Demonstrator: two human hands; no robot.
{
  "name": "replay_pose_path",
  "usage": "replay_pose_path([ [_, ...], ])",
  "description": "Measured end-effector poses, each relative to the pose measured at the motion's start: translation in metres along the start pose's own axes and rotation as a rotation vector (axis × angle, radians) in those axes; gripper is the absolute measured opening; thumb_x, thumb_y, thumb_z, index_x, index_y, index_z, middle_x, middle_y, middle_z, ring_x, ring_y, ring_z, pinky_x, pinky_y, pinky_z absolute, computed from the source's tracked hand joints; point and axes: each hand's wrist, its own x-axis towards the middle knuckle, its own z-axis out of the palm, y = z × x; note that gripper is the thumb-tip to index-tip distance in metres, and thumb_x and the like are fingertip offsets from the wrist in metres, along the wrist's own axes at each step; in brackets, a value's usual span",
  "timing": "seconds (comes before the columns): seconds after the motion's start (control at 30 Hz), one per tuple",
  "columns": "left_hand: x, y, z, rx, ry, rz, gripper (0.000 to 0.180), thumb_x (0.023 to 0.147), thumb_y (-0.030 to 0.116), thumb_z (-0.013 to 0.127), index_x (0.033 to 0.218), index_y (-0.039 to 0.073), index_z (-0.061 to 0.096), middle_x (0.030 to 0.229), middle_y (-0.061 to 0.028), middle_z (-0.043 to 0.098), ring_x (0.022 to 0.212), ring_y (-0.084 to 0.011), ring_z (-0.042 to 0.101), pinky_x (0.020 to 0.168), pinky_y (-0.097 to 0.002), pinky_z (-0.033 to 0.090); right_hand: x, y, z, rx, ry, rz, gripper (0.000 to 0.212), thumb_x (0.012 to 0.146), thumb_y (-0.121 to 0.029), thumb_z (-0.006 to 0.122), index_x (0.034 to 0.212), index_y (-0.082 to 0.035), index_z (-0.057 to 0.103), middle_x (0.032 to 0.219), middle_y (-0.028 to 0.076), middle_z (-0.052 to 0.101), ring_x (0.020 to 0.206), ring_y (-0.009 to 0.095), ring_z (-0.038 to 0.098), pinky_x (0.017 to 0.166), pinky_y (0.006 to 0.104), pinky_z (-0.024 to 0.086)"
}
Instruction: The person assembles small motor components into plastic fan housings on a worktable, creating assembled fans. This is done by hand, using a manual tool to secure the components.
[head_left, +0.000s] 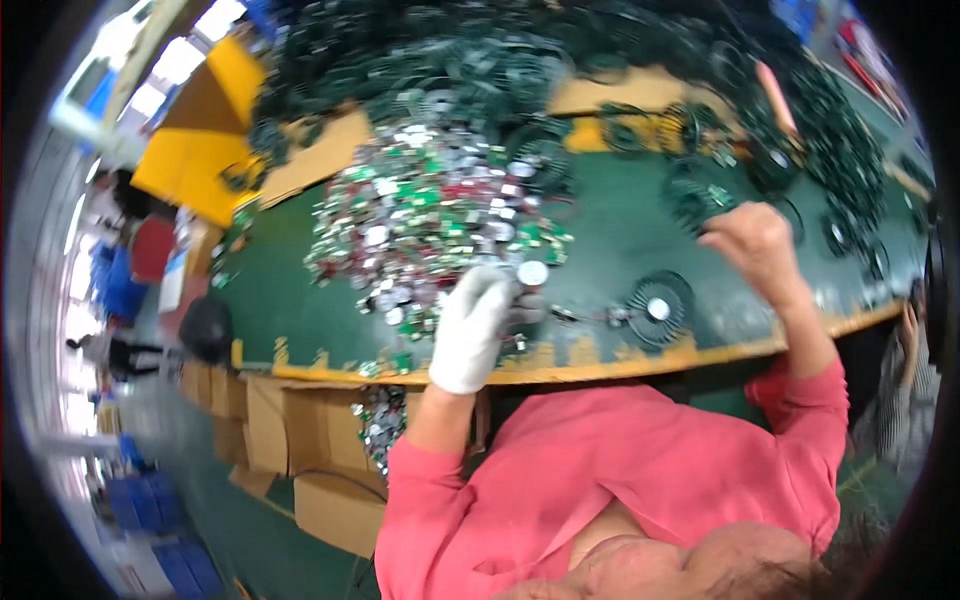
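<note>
My left hand [470, 330], in a white glove, is closed by the near edge of the green table. A small round silver part [532, 273] shows at its fingertips, apparently pinched there. The bare right hand [757, 250] is raised over the table's right side with its fingers curled in. What it may hold is hidden, and motion blurs it. Just beyond it are a round dark grille [690, 195] and a small green circuit board [717, 197]. Between my hands lies a round black fan-like grille [660, 310] with a pale centre, with wires running left from it.
A large heap of small green circuit boards and silver parts [410, 210] covers the table's left middle. Dark round grilles [450, 65] pile along the far side. Cardboard boxes [300, 430] stand below the near left edge. A yellow box [190, 150] stands at the far left.
</note>
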Motion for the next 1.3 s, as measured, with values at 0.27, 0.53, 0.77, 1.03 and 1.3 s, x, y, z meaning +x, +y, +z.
replay_pose_path([
  [0.27, -0.003, -0.031, 0.024, 0.149, -0.066, 0.079, 0.013, 0.091, 0.013, 0.050, 0.095, 0.000, 0.050, 0.093, -0.0128, 0.060, 0.076, -0.0180, 0.060, 0.061, -0.0265, 0.045, -0.061, -0.083, -0.004, -0.001, -0.112, -0.056, 0.020, 0.067, -0.022, 0.078, 0.079, -0.012, 0.065, 0.060, 0.001, 0.052, 0.059, 0.020, 0.053, 0.056, 0.0350, 0.038],
  [0.53, -0.014, -0.039, 0.038, 0.246, -0.174, 0.024, 0.017, 0.093, 0.017, 0.054, 0.093, 0.000, 0.054, 0.091, -0.0098, 0.063, 0.078, -0.0150, 0.061, 0.069, -0.0271, 0.049, -0.065, -0.095, 0.008, 0.084, -0.065, 0.044, 0.029, 0.070, -0.025, 0.077, 0.093, -0.010, 0.066, 0.059, 0.000, 0.054, 0.055, 0.020, 0.054, 0.055, 0.0336, 0.039],
  [0.77, -0.010, -0.036, 0.056, 0.325, -0.290, 0.037, 0.005, 0.088, 0.004, 0.056, 0.090, 0.000, 0.058, 0.095, -0.0083, 0.064, 0.083, -0.0155, 0.061, 0.071, -0.0262, 0.048, -0.041, -0.099, 0.005, 0.454, 0.008, 0.101, 0.050, 0.077, -0.028, 0.072, 0.118, -0.004, 0.059, 0.074, 0.009, 0.057, 0.065, 0.026, 0.055, 0.062, 0.0362, 0.045],
  [1.03, -0.007, -0.032, 0.083, 0.753, -0.432, 0.701, 0.015, 0.077, -0.001, 0.067, 0.090, 0.003, 0.062, 0.095, -0.0133, 0.065, 0.086, -0.0277, 0.064, 0.076, -0.0340, 0.051, -0.038, -0.089, 0.001, 1.125, -0.301, 0.486, 0.027, 0.091, -0.024, 0.061, 0.103, 0.000, 0.064, 0.082, 0.012, 0.068, 0.075, 0.022, 0.067, 0.070, 0.0320, 0.051],
  [1.3, 0.002, -0.036, 0.088, 1.181, -0.376, 0.857, 0.030, 0.073, 0.017, 0.075, 0.100, 0.011, 0.063, 0.103, -0.0126, 0.060, 0.082, -0.0310, 0.064, 0.067, -0.0365, 0.052, -0.046, -0.067, 0.007, 0.665, -0.085, 0.219, 0.027, 0.085, -0.021, 0.068, 0.106, -0.005, 0.064, 0.085, 0.006, 0.057, 0.073, 0.018, 0.058, 0.064, 0.0323, 0.046],
])
